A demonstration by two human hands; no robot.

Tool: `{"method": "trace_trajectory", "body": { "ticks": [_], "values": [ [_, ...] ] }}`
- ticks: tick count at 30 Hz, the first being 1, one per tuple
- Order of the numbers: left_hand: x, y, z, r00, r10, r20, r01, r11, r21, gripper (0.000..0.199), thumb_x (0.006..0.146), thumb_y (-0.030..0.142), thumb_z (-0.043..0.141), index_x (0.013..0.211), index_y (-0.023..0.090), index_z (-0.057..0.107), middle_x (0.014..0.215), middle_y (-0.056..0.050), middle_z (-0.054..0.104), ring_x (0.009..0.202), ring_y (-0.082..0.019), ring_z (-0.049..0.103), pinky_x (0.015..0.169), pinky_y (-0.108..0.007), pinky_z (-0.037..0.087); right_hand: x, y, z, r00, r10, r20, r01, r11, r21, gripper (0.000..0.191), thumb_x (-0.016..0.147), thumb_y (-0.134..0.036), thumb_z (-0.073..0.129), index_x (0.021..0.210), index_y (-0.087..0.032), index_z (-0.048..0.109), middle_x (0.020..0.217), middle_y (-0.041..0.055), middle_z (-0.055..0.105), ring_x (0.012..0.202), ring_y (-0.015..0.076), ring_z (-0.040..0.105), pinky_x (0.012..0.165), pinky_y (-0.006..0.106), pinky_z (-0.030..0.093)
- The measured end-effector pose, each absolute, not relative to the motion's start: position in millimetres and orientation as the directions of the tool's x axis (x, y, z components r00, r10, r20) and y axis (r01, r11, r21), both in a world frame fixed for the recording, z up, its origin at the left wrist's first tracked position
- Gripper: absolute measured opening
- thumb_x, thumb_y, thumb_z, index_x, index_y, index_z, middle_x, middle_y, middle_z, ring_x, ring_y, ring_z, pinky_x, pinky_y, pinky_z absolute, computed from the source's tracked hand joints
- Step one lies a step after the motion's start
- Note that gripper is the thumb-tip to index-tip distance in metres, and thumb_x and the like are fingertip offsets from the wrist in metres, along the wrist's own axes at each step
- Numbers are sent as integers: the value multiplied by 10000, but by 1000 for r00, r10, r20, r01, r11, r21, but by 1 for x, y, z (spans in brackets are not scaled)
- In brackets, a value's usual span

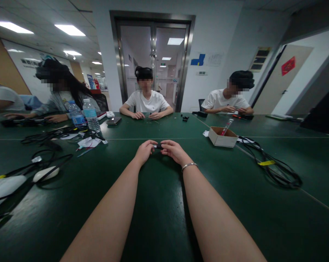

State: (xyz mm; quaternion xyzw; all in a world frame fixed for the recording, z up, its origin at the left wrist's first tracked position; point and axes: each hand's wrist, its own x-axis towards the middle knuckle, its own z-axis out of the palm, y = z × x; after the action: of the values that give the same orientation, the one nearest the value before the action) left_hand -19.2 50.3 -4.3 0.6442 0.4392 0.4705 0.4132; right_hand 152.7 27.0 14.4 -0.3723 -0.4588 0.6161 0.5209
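Both hands meet over the green table point(159, 203), arms stretched forward. Between them is a small black stick with a silvery end point(159, 146), much like a USB flash drive, lying crosswise. My left hand point(145, 152) is closed in a pinch at its silvery end. On the black end, the thumb and fingers of my right hand point(175, 151) are closed too. A silver bangle point(189, 166) circles my right wrist. Fingertips cover part of the stick, so its exact kind is not plain.
An open box point(222, 141) and coiled black cable point(276, 171) lie at right. To the left are water bottles point(91, 115), paper scraps point(89, 142), tangled cables and a white mouse point(46, 174). Several people sit around the table, one opposite point(146, 100).
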Motion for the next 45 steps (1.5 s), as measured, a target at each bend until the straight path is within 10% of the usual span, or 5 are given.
{"method": "trace_trajectory", "body": {
  "ticks": [37, 45],
  "values": [
    [-18, 45, 0, 197, 943, 267, 200, -306, 931, 272, 749, 280, 492, 945, 160, 639, 640, 0, 559, 590, -118, 507, 554, -225, 382, 153, 28, 14, -182, 983, 35, -271, -16, -962, 199, 744, -46, 676, 903, -142, 606, 722, 13, 644, 553, 92, 628, 541, 171, 549],
    [-18, 41, -3, 153, 929, 336, 227, -364, 903, 237, 748, 374, 588, 857, 164, 595, 643, 16, 535, 576, -108, 494, 544, -216, 365, 140, 30, 7, -166, 978, 128, 145, 153, -978, 251, 633, -2, 714, 745, -146, 541, 537, -51, 569, 381, 62, 511, 353, 133, 400]
  ]
}}
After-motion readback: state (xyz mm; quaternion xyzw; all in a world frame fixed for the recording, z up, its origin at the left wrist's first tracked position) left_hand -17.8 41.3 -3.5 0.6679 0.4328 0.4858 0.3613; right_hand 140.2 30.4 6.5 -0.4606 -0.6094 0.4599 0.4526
